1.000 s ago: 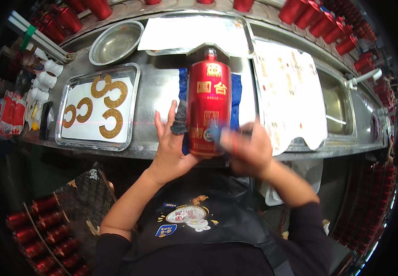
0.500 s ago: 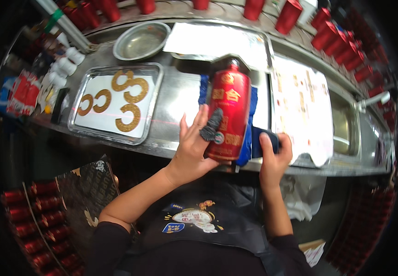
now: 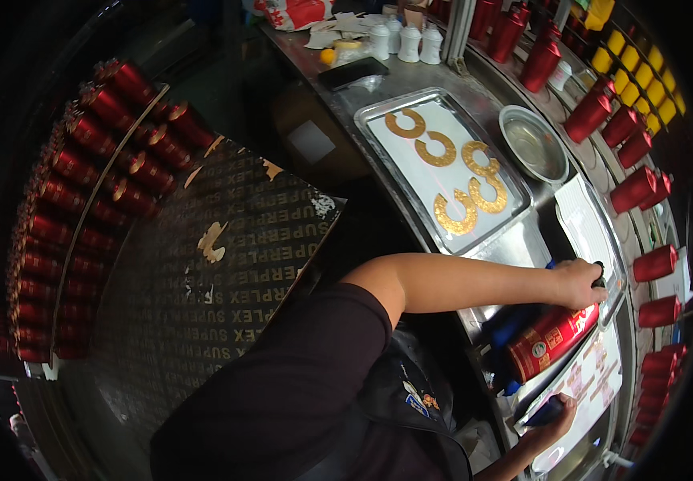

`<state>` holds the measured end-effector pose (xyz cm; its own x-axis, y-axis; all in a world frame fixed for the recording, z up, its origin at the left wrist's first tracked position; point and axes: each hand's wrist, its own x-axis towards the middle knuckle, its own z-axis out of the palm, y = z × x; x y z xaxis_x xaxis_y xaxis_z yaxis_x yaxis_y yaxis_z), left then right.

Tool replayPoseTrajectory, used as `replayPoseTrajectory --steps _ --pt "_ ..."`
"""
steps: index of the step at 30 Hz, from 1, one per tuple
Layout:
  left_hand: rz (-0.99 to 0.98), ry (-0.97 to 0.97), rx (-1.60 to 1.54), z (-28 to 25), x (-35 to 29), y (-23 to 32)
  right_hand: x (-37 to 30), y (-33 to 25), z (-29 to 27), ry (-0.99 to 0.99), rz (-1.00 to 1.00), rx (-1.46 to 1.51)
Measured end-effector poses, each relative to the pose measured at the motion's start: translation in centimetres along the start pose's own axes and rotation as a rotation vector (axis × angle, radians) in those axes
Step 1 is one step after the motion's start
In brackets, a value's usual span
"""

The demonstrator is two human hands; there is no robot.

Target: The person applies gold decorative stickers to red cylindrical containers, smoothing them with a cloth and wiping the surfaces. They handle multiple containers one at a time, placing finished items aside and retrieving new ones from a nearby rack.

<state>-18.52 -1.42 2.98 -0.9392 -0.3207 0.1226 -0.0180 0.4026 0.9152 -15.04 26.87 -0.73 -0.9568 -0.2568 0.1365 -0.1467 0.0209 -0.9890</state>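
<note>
Where the red bottle (image 3: 549, 343) slants toward two o'clock, left hand (image 3: 579, 282) clasps its far end, probably to steady it. Right hand (image 3: 553, 426), at bottle's six o'clock, grips dark-blue pad (image 3: 546, 412).

Left forearm (image 3: 482, 284) outstretched, both hands (image 3: 577, 284) curled, apart

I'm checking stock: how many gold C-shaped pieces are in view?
5 gold pieces, all on the metal tray: in the picture, two near its upper-left end, three toward its lower right. None there looks hidden.
</note>
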Motion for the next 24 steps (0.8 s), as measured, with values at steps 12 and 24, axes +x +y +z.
replayPoseTrajectory --steps 12,24 --pt "-0.003 -0.002 -0.082 -5.9 -2.9 0.6 -7.2 -5.2 8.9 -0.393 -0.256 -0.204" --pt "-0.371 1.104 0.664 -33.5 -55.7 1.3 -10.2 -14.0 25.5 -1.129 -0.323 -0.562"
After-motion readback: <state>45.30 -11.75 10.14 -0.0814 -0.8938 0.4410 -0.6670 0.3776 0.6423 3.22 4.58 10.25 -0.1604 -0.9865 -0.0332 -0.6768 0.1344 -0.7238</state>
